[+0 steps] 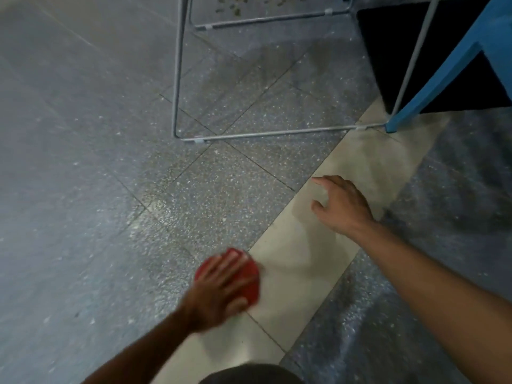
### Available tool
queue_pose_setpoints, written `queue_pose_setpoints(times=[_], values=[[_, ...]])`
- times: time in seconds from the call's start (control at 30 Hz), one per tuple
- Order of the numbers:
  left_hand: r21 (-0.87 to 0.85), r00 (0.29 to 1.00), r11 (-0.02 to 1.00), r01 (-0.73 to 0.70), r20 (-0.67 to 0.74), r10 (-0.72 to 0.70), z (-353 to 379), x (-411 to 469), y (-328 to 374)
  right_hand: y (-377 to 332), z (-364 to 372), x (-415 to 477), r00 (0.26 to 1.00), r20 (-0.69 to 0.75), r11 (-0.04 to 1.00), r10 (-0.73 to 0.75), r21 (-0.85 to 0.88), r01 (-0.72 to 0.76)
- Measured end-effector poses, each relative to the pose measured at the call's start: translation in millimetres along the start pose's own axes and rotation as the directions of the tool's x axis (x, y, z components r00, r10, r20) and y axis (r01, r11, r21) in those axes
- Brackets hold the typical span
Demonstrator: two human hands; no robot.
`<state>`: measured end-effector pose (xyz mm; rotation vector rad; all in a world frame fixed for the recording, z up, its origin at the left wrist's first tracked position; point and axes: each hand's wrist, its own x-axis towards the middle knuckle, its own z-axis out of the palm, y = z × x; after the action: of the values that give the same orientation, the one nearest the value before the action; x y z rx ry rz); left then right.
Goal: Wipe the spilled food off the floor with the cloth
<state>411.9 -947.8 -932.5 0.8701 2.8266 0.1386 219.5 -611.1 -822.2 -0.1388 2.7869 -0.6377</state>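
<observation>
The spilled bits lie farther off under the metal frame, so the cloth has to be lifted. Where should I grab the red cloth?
Probably its exposed right edge: the red cloth lies flat on the floor under the left hand, so pinch that free side from above.

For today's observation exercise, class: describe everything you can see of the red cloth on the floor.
The red cloth is bunched into a rounded, soft-looking pad, blurred in the picture. It lies where speckled grey floor tile meets a pale strip. The left hand presses on top with straight fingers, covering its middle.
</observation>
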Motion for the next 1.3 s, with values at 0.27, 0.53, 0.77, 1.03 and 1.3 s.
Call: queue_pose_setpoints(times=[0.27,0.53,0.77,1.03,1.3], values=[[-0.214,0.738,0.736,0.642,-0.088,-0.669,-21,94,43,-67,45,-18,0.967,0.073,0.970,-0.243,0.050,0.240],[-0.240,0.812,0.798,0.553,-0.061,-0.580,-39,88,-29,-76,38,-2,0.949,0.054,0.950,-0.310,-0.009,0.311],[-0.305,0.471,0.462,0.833,-0.048,-0.881,0,-51,30,-69,33,4,0.945,0.079,0.945,-0.317,-0.056,0.322],[-0.169,0.933,0.939,0.301,-0.153,-0.326,-1,41,24,-107,47,1,0.906,0.122,0.910,-0.405,-0.039,0.412],[-0.378,0.531,0.555,0.741,-0.176,-0.829,-7,24,-10,-85,6,29,0.927,0.068,0.920,-0.370,-0.110,0.375]])
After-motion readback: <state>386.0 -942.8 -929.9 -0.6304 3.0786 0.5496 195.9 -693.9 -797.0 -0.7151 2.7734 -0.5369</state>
